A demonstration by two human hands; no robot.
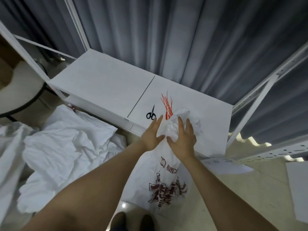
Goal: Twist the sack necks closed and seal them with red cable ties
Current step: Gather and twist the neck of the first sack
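White sack (166,179) — dark-red print, neck (171,127) bunched and crumpled

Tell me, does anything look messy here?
Yes. Crumpled white sacks lie heaped on the floor at left. The red cable ties lie fanned loosely on the white shelf, beside the scissors.

Reaches forward with bare left forearm (100,177) and right forearm (215,180) converging, left hand (152,135) and right hand (182,138) side by side, palms down, fingers straight and slightly spread, thumbs nearly touching.
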